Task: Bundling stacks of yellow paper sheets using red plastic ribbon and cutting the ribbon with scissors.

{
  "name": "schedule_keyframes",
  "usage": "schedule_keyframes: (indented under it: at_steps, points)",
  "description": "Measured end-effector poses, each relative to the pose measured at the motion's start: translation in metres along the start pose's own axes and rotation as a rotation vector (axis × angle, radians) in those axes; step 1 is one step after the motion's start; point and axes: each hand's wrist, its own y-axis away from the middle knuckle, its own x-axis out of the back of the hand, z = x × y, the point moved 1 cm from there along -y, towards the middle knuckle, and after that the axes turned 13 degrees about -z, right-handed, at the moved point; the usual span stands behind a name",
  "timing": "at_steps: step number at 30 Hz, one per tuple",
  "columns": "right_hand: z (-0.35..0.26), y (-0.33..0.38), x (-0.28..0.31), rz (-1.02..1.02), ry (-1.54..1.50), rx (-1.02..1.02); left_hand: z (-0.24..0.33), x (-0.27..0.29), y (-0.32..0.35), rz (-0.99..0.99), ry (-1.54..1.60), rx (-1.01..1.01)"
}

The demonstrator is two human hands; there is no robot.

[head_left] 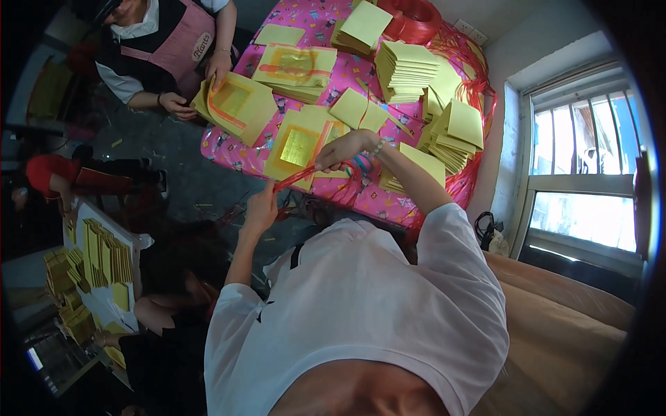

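Observation:
My left hand (261, 209) is closed on one end of a bunch of red plastic strips (294, 179), just off the table's near edge. The same strips run up to my right hand (345, 148), whose fingers are closed round them. They stretch between both hands across the corner of a yellow paper sheet (275, 163) with a gold foil square (295, 148). Beside my right hand is a small round blue and pink object (363, 162), partly hidden by loose red strands. A bracelet is on my right wrist.
Several stacks of yellow paper (408, 71) cover the pink patterned table (243, 161). A red coil (411, 21) lies at the far side. Across the left corner, a co-worker's hand (219, 68) handles a yellow stack (239, 107). Other people work at a white table (127, 237).

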Motion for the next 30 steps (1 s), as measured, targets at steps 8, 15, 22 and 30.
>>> schedule_keyframes:
  at_steps: [8,15,22,30]
  points:
    - [-0.007,0.028,-0.001,0.097,0.012,-0.100,-0.058,-0.013,0.027,0.016,0.076,0.049]
    - [0.006,0.044,0.007,0.193,0.041,-0.207,-0.089,-0.037,0.040,-0.022,0.008,0.096]
    - [0.001,0.028,-0.001,0.279,0.109,-0.228,-0.081,-0.028,0.025,-0.086,-0.209,0.011]
    - [-0.017,-0.025,-0.006,0.218,0.240,-0.163,0.039,0.003,-0.056,0.111,0.043,-0.324]
